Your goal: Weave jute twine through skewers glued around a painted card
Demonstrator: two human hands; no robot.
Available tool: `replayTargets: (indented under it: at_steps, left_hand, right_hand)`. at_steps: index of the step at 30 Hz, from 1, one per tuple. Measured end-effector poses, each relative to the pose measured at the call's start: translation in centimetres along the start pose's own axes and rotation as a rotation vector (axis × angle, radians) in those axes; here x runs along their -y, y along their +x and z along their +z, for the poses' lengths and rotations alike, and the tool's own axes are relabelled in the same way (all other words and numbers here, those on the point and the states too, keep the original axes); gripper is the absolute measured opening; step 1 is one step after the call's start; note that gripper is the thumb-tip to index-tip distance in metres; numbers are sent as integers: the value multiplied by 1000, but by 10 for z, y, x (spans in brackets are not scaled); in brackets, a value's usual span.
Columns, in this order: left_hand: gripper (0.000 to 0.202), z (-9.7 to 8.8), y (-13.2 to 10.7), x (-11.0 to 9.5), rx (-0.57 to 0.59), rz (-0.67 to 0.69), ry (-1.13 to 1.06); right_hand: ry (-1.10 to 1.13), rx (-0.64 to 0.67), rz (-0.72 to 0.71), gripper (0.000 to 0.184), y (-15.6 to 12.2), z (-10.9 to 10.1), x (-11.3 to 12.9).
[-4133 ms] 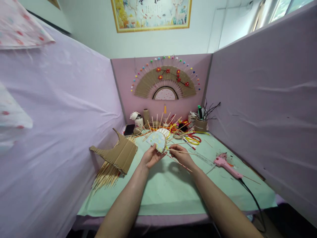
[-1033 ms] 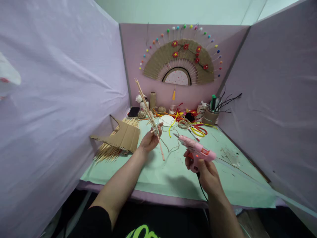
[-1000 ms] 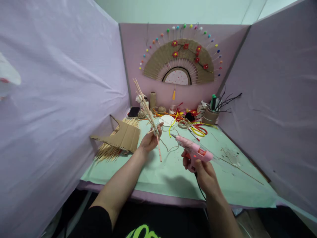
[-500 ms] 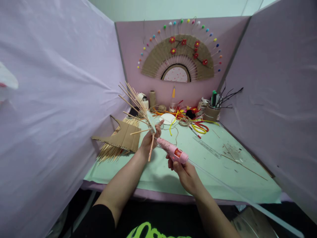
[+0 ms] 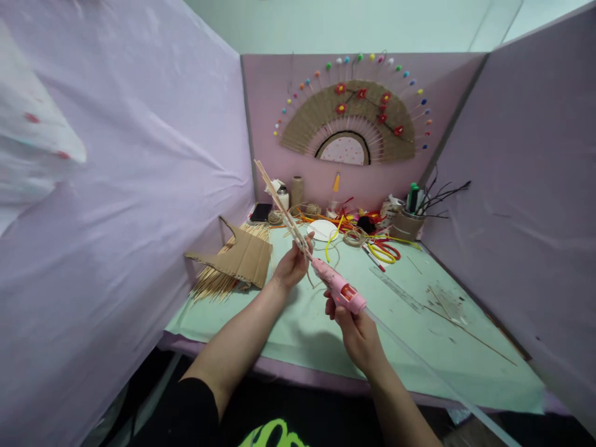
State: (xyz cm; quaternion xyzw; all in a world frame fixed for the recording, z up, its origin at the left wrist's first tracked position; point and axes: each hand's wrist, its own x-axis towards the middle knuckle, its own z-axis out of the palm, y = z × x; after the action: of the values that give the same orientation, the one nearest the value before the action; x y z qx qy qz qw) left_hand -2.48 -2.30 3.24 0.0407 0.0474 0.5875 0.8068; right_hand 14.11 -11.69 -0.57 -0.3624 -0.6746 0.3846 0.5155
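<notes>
My left hand (image 5: 294, 263) is closed around the base of a fan frame of thin wooden sticks (image 5: 280, 202), held above the table and turned nearly edge-on. Its sticks point up and to the left. In my right hand (image 5: 354, 329) is a pink hot glue gun (image 5: 338, 284), gripped by its handle. The gun's nozzle points up-left and meets or nearly meets the frame's base; contact is hard to make out. A long clear glue stick (image 5: 419, 354) trails from the gun's back toward the lower right.
Left on the table, cut cardboard (image 5: 246, 251) lies over a bundle of sticks (image 5: 209, 287). Behind are a phone (image 5: 261, 212), a white oval (image 5: 322, 230), twine (image 5: 355, 237), scissors (image 5: 384, 251) and a can of twigs (image 5: 406, 223). A decorated fan (image 5: 298, 127) hangs on the back panel.
The fan frame has turned from showing its spread sticks to nearly edge-on. The glue gun's tip has come to its base. The whole view has shifted slightly.
</notes>
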Motion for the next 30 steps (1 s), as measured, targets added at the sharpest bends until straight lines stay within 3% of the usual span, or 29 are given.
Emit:
replayTargets:
  at_steps: [9, 30]
  left_hand:
    - [39, -10, 13, -1, -76, 138, -3]
    - [37, 1, 6, 5, -115, 118, -23]
  right_hand:
    - [7, -56, 1, 31, 12, 4, -2]
    - [48, -75, -74, 32, 18, 12, -3]
